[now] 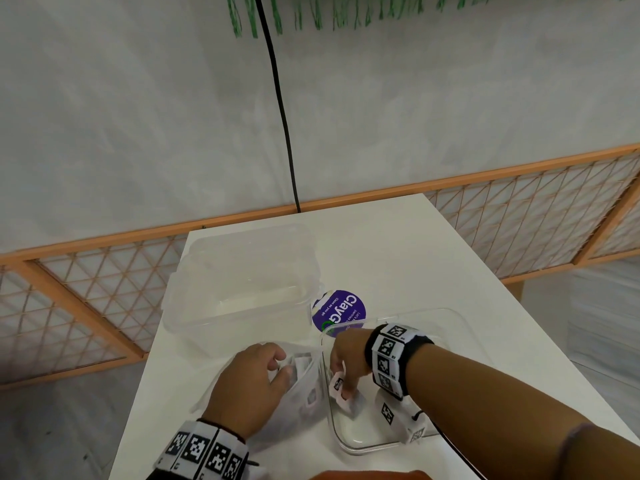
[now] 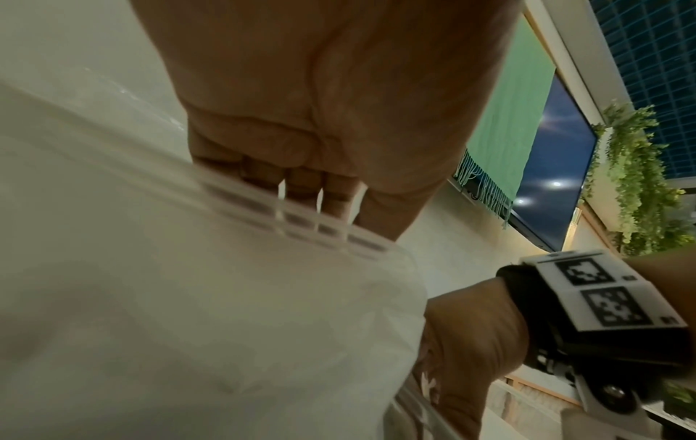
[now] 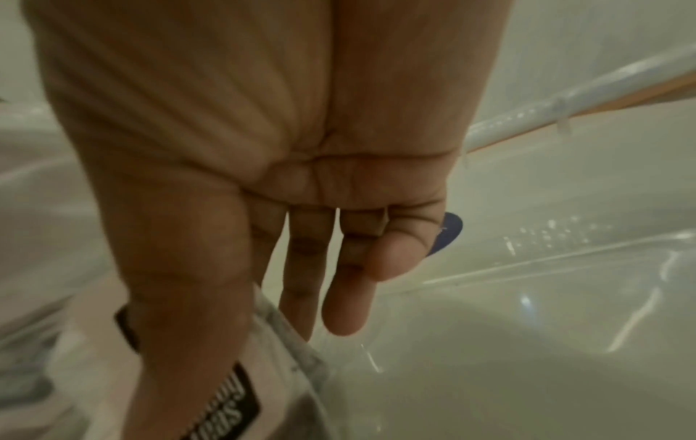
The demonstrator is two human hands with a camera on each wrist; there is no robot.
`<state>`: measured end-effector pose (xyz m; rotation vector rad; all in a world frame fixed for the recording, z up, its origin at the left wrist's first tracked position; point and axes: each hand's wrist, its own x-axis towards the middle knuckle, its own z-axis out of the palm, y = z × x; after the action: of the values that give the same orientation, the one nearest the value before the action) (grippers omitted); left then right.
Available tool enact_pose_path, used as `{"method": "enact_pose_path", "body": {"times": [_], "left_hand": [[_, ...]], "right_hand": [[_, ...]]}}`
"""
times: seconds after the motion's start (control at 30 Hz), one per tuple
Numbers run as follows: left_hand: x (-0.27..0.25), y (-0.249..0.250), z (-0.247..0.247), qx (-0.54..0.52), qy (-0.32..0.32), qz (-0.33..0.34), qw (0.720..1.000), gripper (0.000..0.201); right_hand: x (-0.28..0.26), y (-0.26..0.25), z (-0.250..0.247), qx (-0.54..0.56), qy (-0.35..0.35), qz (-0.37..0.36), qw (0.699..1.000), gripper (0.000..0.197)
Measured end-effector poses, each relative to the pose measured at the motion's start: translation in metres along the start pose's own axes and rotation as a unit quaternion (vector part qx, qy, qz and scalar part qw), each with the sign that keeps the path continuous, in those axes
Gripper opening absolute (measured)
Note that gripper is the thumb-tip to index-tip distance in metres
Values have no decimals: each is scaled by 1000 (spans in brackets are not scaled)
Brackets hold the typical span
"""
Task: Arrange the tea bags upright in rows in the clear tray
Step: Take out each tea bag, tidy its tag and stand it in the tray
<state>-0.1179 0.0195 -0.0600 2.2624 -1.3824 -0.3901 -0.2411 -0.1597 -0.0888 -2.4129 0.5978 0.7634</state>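
Fingers (image 1: 348, 388) of the right hand (image 1: 349, 358) are pinched on a tea bag (image 1: 341, 393), holding it down in the near-left corner of the clear tray (image 1: 460, 327). Left hand (image 1: 251, 386) is curled round the mouth of the zip bag (image 1: 301, 396) just beside the tray, with more sachets showing through it. My worry: nothing in the tray looks able to prop that sachet, so letting go could flop it flat. Also the zip bag is limp, so if the left hand slackens it may sag shut. Bigger plastic tub (image 1: 239, 282) sits behind, doing nothing.
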Motion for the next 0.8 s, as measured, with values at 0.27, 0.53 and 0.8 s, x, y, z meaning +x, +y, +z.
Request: {"method": "enact_pose_path", "body": {"times": [0.27,0.53,0.8], "left_hand": [[-2,0,-3,-39,-12,55,998,11],[16,34,6,-94,-77,135,983,21],[36,49,22,-88,-142,87,982,35]], "right_hand": [[-1,4,2,44,21,-6,999,35],[-41,19,-17,97,99,5,990,30],[-72,16,-23,367,205,-76,904,25]]}}
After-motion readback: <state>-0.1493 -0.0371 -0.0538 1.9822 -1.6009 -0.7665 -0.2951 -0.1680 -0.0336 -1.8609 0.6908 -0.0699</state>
